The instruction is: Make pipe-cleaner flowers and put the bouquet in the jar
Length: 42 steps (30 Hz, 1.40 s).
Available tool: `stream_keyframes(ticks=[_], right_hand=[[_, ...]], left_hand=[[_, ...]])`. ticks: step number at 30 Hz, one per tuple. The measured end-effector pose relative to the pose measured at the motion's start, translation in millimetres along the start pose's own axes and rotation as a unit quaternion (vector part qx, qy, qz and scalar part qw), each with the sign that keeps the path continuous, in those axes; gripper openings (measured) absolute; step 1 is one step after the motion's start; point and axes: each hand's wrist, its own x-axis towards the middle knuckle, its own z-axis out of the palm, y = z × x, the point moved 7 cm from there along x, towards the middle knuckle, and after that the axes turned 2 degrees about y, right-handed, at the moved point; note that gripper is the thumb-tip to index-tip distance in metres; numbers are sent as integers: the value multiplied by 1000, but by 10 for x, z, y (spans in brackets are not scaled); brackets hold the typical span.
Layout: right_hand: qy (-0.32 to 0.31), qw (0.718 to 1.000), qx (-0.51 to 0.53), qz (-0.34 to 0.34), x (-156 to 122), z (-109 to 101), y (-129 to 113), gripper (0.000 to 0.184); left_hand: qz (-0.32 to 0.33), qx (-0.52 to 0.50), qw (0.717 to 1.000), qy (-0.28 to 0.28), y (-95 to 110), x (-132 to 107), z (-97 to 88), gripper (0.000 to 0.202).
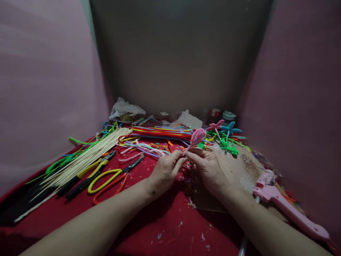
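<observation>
Fingers (179,161) of left hand (164,169) and right hand (210,169) pinch one pink fuzzy oval-headed flower (198,136).
Pink plastic glue gun (287,205) lies near the red cloth surface's (170,218) right edge.

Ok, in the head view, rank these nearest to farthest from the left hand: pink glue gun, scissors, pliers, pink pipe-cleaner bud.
1. Pink pipe-cleaner bud: stem at the left hand's fingertips.
2. Scissors: just to its left.
3. Pliers: farther left, past the scissors.
4. Pink glue gun: far right.

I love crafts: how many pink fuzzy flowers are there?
2 visible: bud-like flower held between left hand and right hand; petalled flower behind, rightward. More may be hidden.
</observation>
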Motion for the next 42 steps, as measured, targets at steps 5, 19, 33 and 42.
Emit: stream_keyframes(ticks=[5, 19, 33, 42], right_hand=[[-7, 1000, -6, 18, -19, 25, -9, 12], [-106, 982, 127, 96, -7, 130, 171, 18], [-33, 988, 126, 82, -16, 62, 127, 18], [-70, 992, 87, 66, 9, 56, 195, 30]], left_hand=[[-20, -46, 999, -13, -43, 10, 12, 26], [-228, -490, 817, -202, -115, -85, 288, 17], [-134, -203, 969, -47, -14, -15, 70, 20], [-204, -319, 922, -77, -107, -18, 138, 23]])
